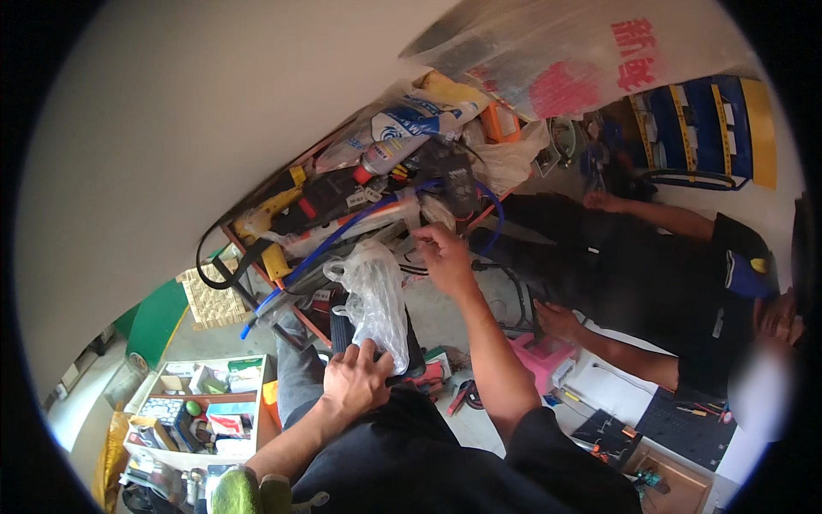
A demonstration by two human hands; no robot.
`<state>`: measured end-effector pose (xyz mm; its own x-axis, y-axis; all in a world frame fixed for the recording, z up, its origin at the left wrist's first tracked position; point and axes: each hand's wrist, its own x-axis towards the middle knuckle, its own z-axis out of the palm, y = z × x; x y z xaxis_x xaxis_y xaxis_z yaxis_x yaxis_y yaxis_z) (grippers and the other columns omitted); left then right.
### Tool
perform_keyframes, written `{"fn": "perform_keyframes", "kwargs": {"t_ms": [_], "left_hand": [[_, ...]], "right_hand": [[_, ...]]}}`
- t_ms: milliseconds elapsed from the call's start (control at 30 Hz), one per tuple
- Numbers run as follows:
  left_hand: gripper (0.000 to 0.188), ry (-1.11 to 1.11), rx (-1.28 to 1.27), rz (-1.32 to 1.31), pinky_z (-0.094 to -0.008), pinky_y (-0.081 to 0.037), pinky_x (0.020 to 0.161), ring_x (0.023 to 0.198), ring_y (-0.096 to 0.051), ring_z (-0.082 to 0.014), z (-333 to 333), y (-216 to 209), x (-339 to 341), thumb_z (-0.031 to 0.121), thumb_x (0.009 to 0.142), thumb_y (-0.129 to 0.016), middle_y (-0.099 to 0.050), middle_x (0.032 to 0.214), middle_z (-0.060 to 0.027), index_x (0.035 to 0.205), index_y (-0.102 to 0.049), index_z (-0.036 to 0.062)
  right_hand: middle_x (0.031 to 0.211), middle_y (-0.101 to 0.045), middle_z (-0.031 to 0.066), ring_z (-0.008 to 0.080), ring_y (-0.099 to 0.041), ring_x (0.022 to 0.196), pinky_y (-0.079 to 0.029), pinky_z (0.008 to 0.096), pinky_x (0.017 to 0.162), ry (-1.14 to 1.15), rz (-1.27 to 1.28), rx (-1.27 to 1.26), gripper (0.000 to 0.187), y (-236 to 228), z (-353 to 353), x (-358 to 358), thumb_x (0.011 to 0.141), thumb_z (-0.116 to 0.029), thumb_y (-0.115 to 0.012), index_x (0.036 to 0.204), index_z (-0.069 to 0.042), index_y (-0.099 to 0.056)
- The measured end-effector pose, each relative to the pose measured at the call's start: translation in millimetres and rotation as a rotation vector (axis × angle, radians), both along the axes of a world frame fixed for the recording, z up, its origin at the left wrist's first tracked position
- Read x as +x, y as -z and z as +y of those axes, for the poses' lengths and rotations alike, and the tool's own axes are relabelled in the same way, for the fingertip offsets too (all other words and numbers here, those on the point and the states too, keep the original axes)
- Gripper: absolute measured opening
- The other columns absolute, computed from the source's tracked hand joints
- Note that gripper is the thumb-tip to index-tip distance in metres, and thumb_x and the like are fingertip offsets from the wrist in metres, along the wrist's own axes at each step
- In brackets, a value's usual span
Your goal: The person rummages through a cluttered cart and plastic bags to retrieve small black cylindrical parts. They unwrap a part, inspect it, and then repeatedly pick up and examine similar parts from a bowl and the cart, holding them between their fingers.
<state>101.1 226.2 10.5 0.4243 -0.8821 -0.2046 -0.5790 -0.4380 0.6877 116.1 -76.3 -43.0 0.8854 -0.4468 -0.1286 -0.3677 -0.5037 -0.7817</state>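
A crumpled clear plastic bag stands over my lap, with its loose top puffed up. My left hand is closed on the lower part of the bag, against a dark object whose kind I cannot make out. Farther off and to the right, my right hand reaches to the front of a cluttered rack. Its fingers are bent together, and what they hold, if anything, is too small to see. Beside those fingers runs a blue hose, lying across the piled tools and packages.
A spray can with a red cap lies on the rack. At right, another person in dark clothes sits close by, hands toward the rack. A white divided box of small goods stands at left. A pink stool is at right.
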Motion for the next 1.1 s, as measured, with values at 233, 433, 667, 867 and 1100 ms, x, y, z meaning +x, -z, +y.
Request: {"fn": "perform_keyframes", "kwargs": {"t_ms": [233, 433, 667, 867, 1100], "left_hand": [[0.036, -0.021, 0.053, -0.002, -0.0483, -0.063, 0.077, 0.098, -0.069, -0.0315, -5.9, -7.7, -2.3, 0.025, 0.067, -0.082, -0.063, 0.108, -0.0117, 0.099, -0.068, 0.0128], [0.035, 0.013, 0.091, -0.012, -0.0488, -0.062, 0.079, 0.099, -0.069, -0.0321, -8.0, -12.5, 1.4, 0.025, 0.068, -0.082, -0.063, 0.111, -0.0116, 0.098, -0.068, 0.0118], [0.024, 0.102, 0.075, -0.056, -0.0447, -0.059, 0.078, 0.099, -0.067, -0.0297, 11.7, -1.2, -9.5, 0.026, 0.079, -0.075, -0.06, 0.11, -0.0127, 0.099, -0.071, 0.0151], [0.025, 0.084, 0.072, -0.049, -0.0454, -0.06, 0.076, 0.095, -0.067, -0.0313, 7.8, 14.6, -31.4, 0.029, 0.077, -0.075, -0.06, 0.102, -0.0144, 0.099, -0.076, 0.0151], [0.025, 0.067, 0.072, -0.011, -0.0468, -0.06, 0.075, 0.096, -0.068, -0.0322, 3.8, 3.9, -17.2, 0.027, 0.077, -0.075, -0.062, 0.103, -0.016, 0.098, -0.076, 0.0139]], "right_hand": [[0.115, -0.069, 0.0216, 0.036, -0.072, 0.105, -0.056, 0.0451, 0.089, 0.244, -0.128, -0.673, 0.049, -25.0, -40.5, 27.7, 0.086, -0.009, -0.08, 0.131, -0.003, -0.062], [0.132, -0.068, 0.0224, 0.0416, -0.069, 0.116, -0.054, 0.0437, 0.102, 0.19, 0.118, -0.124, 0.068, -0.9, -84.3, 45.8, 0.08, -0.011, -0.083, 0.142, -0.002, -0.057], [0.147, -0.058, 0.0222, 0.0378, -0.055, 0.138, -0.047, 0.0497, 0.113, -0.584, 0.047, -0.211, 0.078, -13.2, -17.2, 16.9, 0.08, -0.013, -0.079, 0.153, -0.008, -0.053], [0.148, -0.055, 0.0202, 0.041, -0.05, 0.141, -0.049, 0.0578, 0.106, -0.743, 0.414, -0.675, 0.075, -17.4, 29.2, 65.2, 0.085, -0.022, -0.076, 0.156, -0.01, -0.053], [0.138, -0.063, 0.0167, 0.0369, -0.058, 0.131, -0.051, 0.0554, 0.096, -0.803, 0.158, -1.142, 0.076, -11.0, -15.3, 220.0, 0.078, -0.022, -0.084, 0.148, -0.008, -0.058]]}}
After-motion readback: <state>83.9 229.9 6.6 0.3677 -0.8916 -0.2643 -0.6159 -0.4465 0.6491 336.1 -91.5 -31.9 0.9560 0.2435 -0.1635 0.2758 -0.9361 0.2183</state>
